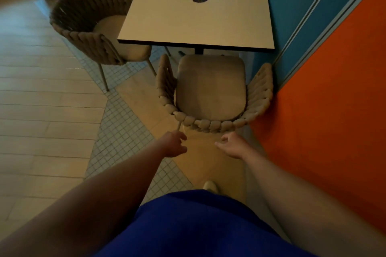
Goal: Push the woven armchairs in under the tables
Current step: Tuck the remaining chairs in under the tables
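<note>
Armchair (211,89) sits at the counter (196,10) end, seat front just under its edge, beside the orange wall (325,110). My left hand (174,145) and right hand (231,146) hover near its back, fingers loosely open, holding nothing.

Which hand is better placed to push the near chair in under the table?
Neither clearly: the left hand and right hand both hang open just short of the chair backrest. The left looks marginally nearer the rim, so left, narrowly.
</note>
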{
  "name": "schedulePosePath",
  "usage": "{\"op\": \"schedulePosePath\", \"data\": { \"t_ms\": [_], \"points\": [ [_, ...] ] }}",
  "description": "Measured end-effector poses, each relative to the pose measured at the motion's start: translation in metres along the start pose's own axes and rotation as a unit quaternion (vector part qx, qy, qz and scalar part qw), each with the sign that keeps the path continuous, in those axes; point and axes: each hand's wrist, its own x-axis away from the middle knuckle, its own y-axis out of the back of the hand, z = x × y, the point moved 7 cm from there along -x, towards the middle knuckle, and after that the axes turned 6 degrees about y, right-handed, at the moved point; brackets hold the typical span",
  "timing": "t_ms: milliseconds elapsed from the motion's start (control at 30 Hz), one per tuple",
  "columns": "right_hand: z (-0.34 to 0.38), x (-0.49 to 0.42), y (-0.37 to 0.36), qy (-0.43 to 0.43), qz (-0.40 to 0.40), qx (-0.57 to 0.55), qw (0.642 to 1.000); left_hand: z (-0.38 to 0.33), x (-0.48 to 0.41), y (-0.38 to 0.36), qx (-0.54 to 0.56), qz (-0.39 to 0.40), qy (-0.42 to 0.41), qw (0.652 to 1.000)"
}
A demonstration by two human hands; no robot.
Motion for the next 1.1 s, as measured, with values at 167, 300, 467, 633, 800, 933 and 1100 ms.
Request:
{"op": "schedulePosePath", "data": {
  "t_ms": [167, 300, 467, 633, 800, 933, 1100],
  "points": [
    [0.017, -0.006, -0.008, 0.001, 0.013, 0.019, 1.0, 0.022, 0.002, 0.011, 0.034, -0.012, 0.007, 0.999],
    [0.053, -0.012, -0.019, 0.009, 0.005, 0.023, 1.0, 0.051, 0.003, 0.031, 0.047, -0.022, -0.004, 0.999],
    [0.114, -0.02, -0.056, 0.0, -0.011, 0.002, 1.0, 0.11, 0.003, 0.067, 0.044, -0.022, -0.035, 0.998],
    [0.191, -0.026, -0.115, -0.011, -0.034, -0.009, 0.999, 0.197, 0.008, 0.113, 0.035, -0.027, -0.063, 0.997],
    [0.274, -0.034, -0.165, -0.001, -0.026, -0.033, 0.999, 0.292, 0.012, 0.16, 0.039, -0.028, -0.052, 0.997],
    [0.332, -0.052, -0.189, -0.001, -0.027, -0.028, 0.999, 0.35, 0.011, 0.202, 0.043, -0.035, -0.048, 0.997],
    [0.402, -0.097, -0.208, -0.005, -0.021, -0.025, 0.999, 0.404, -0.017, 0.256, 0.046, -0.039, -0.05, 0.997]
  ]
}}
